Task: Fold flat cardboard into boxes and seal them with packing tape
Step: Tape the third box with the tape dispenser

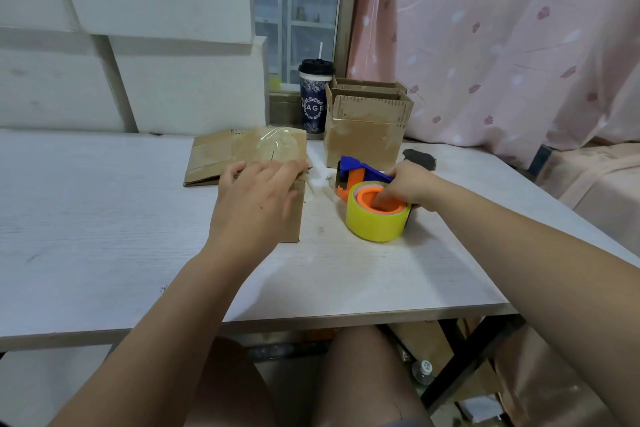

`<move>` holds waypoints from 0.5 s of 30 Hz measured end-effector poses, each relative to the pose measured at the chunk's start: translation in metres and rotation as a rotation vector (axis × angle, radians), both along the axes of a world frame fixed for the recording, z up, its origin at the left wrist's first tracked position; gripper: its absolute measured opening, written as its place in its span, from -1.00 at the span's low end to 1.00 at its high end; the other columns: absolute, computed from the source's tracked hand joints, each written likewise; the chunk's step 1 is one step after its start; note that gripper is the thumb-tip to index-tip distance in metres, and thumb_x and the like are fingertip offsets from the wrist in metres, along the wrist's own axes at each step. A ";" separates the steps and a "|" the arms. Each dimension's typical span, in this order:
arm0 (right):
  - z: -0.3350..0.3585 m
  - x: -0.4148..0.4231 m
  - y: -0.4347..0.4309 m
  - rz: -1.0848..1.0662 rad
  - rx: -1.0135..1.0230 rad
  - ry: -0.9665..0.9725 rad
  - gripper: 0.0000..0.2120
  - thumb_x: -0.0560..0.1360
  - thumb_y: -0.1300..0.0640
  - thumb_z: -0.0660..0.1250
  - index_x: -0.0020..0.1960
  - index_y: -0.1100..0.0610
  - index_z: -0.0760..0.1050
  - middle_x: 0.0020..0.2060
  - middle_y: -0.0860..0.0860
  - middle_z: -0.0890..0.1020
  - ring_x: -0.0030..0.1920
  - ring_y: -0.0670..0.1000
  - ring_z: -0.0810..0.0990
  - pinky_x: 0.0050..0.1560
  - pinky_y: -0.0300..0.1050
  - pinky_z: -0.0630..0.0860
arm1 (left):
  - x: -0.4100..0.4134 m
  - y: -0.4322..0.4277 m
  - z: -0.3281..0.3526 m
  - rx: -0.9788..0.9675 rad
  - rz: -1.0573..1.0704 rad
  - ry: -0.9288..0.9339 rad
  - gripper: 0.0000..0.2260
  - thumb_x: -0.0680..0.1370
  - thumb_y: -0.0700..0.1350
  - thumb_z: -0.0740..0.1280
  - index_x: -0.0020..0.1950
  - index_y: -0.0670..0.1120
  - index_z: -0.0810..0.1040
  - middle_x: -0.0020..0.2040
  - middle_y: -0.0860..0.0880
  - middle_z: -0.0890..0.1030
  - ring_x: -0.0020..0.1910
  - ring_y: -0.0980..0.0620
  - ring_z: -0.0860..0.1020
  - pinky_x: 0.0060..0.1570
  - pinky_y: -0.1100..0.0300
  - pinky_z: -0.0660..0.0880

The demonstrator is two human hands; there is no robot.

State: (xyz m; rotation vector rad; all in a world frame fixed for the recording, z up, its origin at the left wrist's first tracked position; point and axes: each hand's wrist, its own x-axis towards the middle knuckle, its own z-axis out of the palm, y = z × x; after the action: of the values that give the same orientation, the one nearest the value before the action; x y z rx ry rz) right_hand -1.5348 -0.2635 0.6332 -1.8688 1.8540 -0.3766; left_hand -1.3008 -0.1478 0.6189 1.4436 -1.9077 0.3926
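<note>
The white surface (104, 218) holds a tape dispenser (375, 225) with a yellow roll. The right grip (407, 184) curls its fingers into the roll's orange middle and holds it. Left of the dispenser, the left grip (252, 208) rests flat, fingers loose, on flat cardboard (214, 156). Behind the dispenser stand an open box (367, 132) and a dark cup (314, 104). A pink curtain (502, 28) hangs farther back.

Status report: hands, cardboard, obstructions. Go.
Left hand resting on flat cardboard. Right hand, fingers curled inside tape dispenser roll. Open box behind dispenser, clear of both hands.
</note>
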 end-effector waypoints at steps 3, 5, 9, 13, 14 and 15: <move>0.005 0.005 0.002 0.044 -0.026 0.131 -0.70 0.33 0.13 0.49 0.04 0.18 0.61 -0.18 0.11 0.61 -0.17 0.08 0.57 -0.22 -0.10 0.50 | 0.002 -0.001 0.001 0.004 -0.033 -0.008 -0.73 0.53 -0.27 0.30 0.20 -0.04 0.52 0.05 0.01 0.64 0.15 -0.06 0.53 0.18 0.01 0.23; 0.011 0.007 0.006 0.097 -0.011 0.186 -0.54 0.39 0.16 0.44 0.28 0.11 0.48 0.06 0.10 0.59 0.01 0.09 0.57 -0.09 -0.07 0.51 | 0.002 0.000 0.001 0.008 -0.042 -0.031 -0.70 0.52 -0.30 0.30 0.21 -0.05 0.52 0.07 -0.01 0.64 0.16 -0.07 0.53 0.18 -0.03 0.27; 0.026 0.025 0.030 0.135 -0.431 -0.046 -0.43 0.40 0.27 0.28 0.38 -0.03 0.36 0.27 0.04 0.48 0.24 0.04 0.46 0.10 -0.14 0.43 | 0.004 0.000 0.000 -0.039 -0.068 -0.108 -0.60 0.41 -0.36 0.39 0.21 -0.09 0.50 0.12 -0.07 0.61 0.07 -0.13 0.58 0.17 -0.12 0.37; 0.017 0.064 0.082 0.184 -0.706 -0.497 -0.63 0.49 0.31 0.20 0.22 0.07 0.53 0.12 -0.11 0.59 0.18 -0.15 0.51 0.19 -0.33 0.39 | 0.009 -0.001 0.003 -0.086 -0.077 -0.073 -0.64 0.34 -0.38 0.46 0.10 -0.21 0.53 0.18 -0.21 0.55 -0.07 -0.24 0.58 -0.13 -0.03 0.52; 0.010 0.073 0.091 0.208 -0.693 -0.556 -0.64 0.53 0.29 0.19 0.28 0.10 0.51 0.15 -0.09 0.58 0.21 -0.15 0.50 0.23 -0.29 0.39 | 0.010 0.000 0.004 -0.070 -0.077 -0.035 -0.70 0.34 -0.38 0.46 0.05 -0.22 0.55 0.14 -0.20 0.55 -0.11 -0.24 0.58 -0.23 0.01 0.52; 0.002 0.081 0.100 0.229 -0.667 -0.601 -0.64 0.56 0.24 0.18 0.34 0.13 0.46 0.22 -0.06 0.56 0.26 -0.13 0.47 0.29 -0.23 0.38 | 0.011 0.001 0.006 -0.059 -0.076 -0.011 -0.74 0.36 -0.37 0.45 0.01 -0.23 0.55 0.09 -0.19 0.56 -0.16 -0.23 0.57 -0.31 0.04 0.52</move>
State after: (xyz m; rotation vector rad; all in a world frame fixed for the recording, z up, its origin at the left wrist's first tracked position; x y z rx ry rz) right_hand -1.4534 -0.1640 0.6351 -2.0135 1.1615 -1.4271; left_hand -1.2894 -0.1468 0.6246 1.3290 -1.9375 0.4189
